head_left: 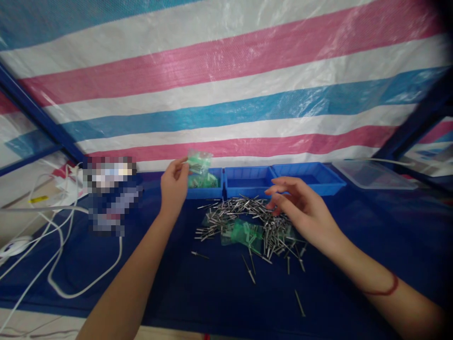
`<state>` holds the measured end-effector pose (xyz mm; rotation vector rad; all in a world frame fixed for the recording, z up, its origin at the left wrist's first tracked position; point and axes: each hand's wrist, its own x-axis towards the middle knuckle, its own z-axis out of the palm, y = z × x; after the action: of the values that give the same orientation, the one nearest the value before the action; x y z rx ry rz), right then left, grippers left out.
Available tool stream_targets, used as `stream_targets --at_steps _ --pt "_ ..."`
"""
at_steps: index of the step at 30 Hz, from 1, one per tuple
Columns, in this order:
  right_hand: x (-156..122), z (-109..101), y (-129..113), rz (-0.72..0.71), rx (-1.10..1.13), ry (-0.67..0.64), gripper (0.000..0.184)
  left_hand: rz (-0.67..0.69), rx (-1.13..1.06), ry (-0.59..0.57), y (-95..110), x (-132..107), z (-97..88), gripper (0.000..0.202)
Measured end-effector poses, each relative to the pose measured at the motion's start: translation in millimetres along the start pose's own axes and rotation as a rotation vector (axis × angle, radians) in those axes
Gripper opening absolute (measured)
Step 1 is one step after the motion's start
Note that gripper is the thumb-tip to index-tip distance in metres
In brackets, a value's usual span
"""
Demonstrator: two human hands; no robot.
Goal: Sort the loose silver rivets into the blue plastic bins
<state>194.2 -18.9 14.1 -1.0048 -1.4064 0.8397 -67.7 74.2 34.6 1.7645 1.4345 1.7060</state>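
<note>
My left hand [174, 182] pinches a small clear plastic bag [199, 161] with green inside, holding it up over the left blue bin [205, 192]. More green-and-clear bags lie in that bin. My right hand [295, 203] hovers above the right side of a pile of silver pop rivets [244, 205], its fingers curled apart with nothing seen between them. On the front of the pile rests another green-and-clear bag [242, 232]. Several loose rivets lie nearer to me, one of them a single rivet [299, 303] close to the front edge.
A middle blue bin [247, 182] and a right blue bin [307, 178] stand at the back beside a clear plastic lid [375, 174]. White cables [58, 278] loop over the left of the dark blue table [212, 297]. A striped tarp [226, 94] hangs behind.
</note>
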Motion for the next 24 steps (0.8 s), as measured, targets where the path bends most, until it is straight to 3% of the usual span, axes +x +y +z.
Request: stream_targets --at_steps 2,3,6,10,13,18,24 --pt "0.1 0.3 1.0 0.000 -0.014 -0.004 0.030 -0.019 0.251 0.054 -16.2 10.8 -10.3 0.036" --pt "-0.2 0.8 1.5 -0.001 -0.022 -0.013 0.030 -0.034 0.383 0.026 -23.0 13.2 -13.6 0.038" --pt "-1.9 2.8 2.3 -0.010 -0.050 -0.048 0.030 -0.062 0.507 -0.068 -34.0 12.3 -16.0 0.035" --pt "-4.1 3.3 2.6 -0.012 -0.090 -0.078 0.030 -0.056 0.624 -0.132 -31.4 6.0 -11.0 0.030" --pt "-5.1 2.1 3.9 -0.025 -0.143 -0.100 0.028 0.061 0.765 -0.174 -26.4 3.5 -8.5 0.029" --pt "-6.3 1.1 5.0 -0.078 -0.265 -0.149 0.027 0.202 0.856 -0.418 -22.0 1.0 -7.6 0.031" --pt "-8.6 3.5 1.5 -0.170 -0.405 -0.231 0.025 0.167 0.961 -0.369 -21.0 -2.3 -8.1 0.041"
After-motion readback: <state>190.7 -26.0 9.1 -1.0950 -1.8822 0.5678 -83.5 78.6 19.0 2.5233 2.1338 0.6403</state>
